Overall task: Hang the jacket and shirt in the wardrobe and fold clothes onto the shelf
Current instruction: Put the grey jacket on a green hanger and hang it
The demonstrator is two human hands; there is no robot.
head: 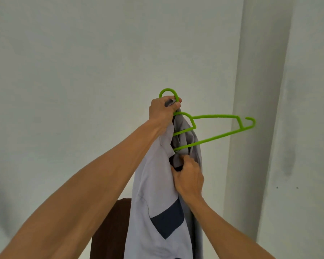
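The shirt [153,193] hangs at arm's length in front of the person, raised against a pale wall [82,53]. It is soft, smooth cloth, light grey on the outer face and darker grey where it folds in near the collar. A navy panel [167,221] with a pointed lower edge sits on the front. The cloth falls in long loose folds out past the bottom of the view.

A hanger [213,116] of thin, bright green moulded plastic is partly threaded into the neck of the shirt. Its rounded top hook stands up above the knuckles. One arm juts out bare to the right, tilted, with a notch and a small upturned hook at its tip. The other arm is hidden inside the cloth.

The left hand [164,109] is closed tight around the stem just under the hook, with a bunch of grey collar cloth caught in the same grip. Lower down, the right hand [189,176] has its fingers curled into the shirt opening, gripping a fold of the darker cloth below the hanger's lower bar.

Behind the shirt, low down, is a dark brown shape [112,230] with a matt, soft look. The shirt and forearm cover most of it, so I cannot tell what it is. To the right a plain white pillar [258,90] stands out from the wall, just behind the hanger's free tip.
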